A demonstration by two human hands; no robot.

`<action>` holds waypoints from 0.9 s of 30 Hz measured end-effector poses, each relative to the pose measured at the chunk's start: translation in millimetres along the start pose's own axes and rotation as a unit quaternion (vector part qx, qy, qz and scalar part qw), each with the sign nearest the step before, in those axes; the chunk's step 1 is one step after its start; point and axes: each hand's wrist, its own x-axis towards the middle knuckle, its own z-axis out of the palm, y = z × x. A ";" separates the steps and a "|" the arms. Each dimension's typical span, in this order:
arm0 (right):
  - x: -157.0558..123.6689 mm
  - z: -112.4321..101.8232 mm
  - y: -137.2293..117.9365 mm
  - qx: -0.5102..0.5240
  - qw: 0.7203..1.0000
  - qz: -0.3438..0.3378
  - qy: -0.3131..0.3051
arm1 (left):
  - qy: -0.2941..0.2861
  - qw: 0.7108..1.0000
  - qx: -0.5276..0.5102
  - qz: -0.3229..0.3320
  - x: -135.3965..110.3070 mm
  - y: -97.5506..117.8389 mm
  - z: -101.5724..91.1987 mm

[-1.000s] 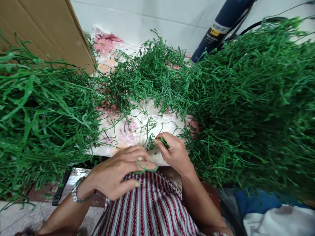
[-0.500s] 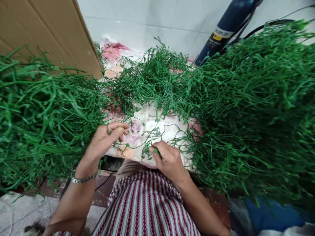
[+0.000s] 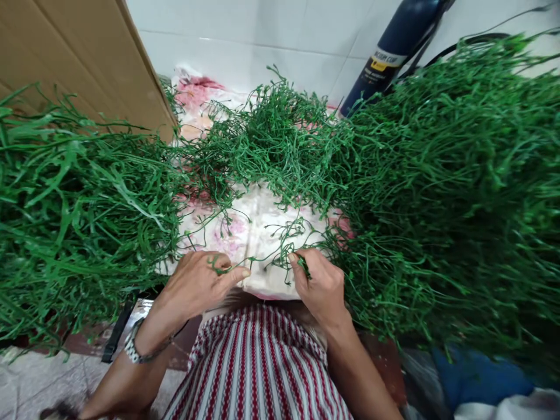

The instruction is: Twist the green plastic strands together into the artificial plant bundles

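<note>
My left hand (image 3: 203,286) is closed, thumb against fingers, on one end of a thin green plastic plant stem (image 3: 251,259). That stem runs across to my right hand (image 3: 322,283), which has its fingers curled around a small bunch of similar stems, partly hidden in the grip. Several loose green stems (image 3: 297,228) lie just beyond my right hand on a stained, flower-patterned cloth (image 3: 258,219). A watch or metal bracelet (image 3: 133,344) circles my left wrist.
Big heaps of green stems rise on the left (image 3: 79,216) and the right (image 3: 446,204), with a lower heap (image 3: 284,146) at the back. A cardboard sheet (image 3: 87,58) stands back left. A dark blue cylinder (image 3: 385,52) leans by the tiled wall (image 3: 227,35).
My left hand has come down and right and closed on a stem end. My right hand has shifted slightly right, with the stems still in it. The view has moved a little.
</note>
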 end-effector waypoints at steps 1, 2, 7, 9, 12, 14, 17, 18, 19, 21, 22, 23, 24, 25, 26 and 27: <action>0.1 0.4 1.6 -0.006 1.000 0.008 0.005 | -0.009 1.000 0.014 -0.004 -3.6 -0.6 -1.8; 0.5 0.8 3.1 -0.011 1.000 0.014 0.010 | -0.017 1.000 0.020 -0.011 -7.6 -0.7 -2.8; 2.5 2.7 3.6 -0.009 1.000 0.012 -0.016 | -0.128 0.978 -0.082 0.145 -26.5 17.3 2.9; 2.5 3.8 0.1 -0.001 0.999 0.006 -0.031 | -0.026 0.959 -0.176 0.219 -21.1 30.6 5.7; 1.8 5.7 -6.9 0.008 0.999 -0.021 -0.032 | 0.185 0.957 -0.163 0.156 10.9 46.4 7.2; 0.9 7.1 -11.5 0.009 0.998 -0.047 -0.027 | 0.211 0.958 -0.137 0.135 38.8 52.1 8.8; -1.2 8.2 -16.6 0.014 0.996 -0.076 -0.039 | 0.126 0.968 -0.161 0.143 67.4 56.0 16.1; -1.8 7.7 -17.7 0.023 0.996 -0.081 -0.044 | 0.116 0.966 -0.184 0.140 71.1 56.5 19.4; -2.2 6.3 -18.4 0.037 0.995 -0.082 -0.048 | 0.111 0.962 -0.208 0.137 72.2 56.6 22.3; -1.6 0.7 -18.6 0.072 0.993 -0.077 -0.043 | 0.117 0.956 -0.235 0.130 68.6 56.4 25.9; -0.5 -3.5 -17.9 0.086 0.993 -0.073 -0.033 | 0.113 0.956 -0.236 0.132 65.4 56.1 26.1; 1.3 -8.2 -16.6 0.093 0.993 -0.069 -0.020 | 0.101 0.958 -0.229 0.137 62.0 55.9 25.5; 3.5 -13.2 -14.7 0.093 0.993 -0.066 -0.005 | 0.086 0.961 -0.218 0.144 58.9 55.7 24.1; 6.2 -18.2 -12.4 0.087 0.994 -0.062 0.011 | 0.066 0.964 -0.206 0.155 56.1 55.6 22.3; 8.9 -22.8 -9.9 0.079 0.995 -0.060 0.023 | 0.047 0.965 -0.199 0.166 53.8 55.4 20.5; 11.3 -26.8 -7.3 0.072 0.995 -0.057 0.032 | 0.031 0.964 -0.197 0.175 52.0 55.2 18.8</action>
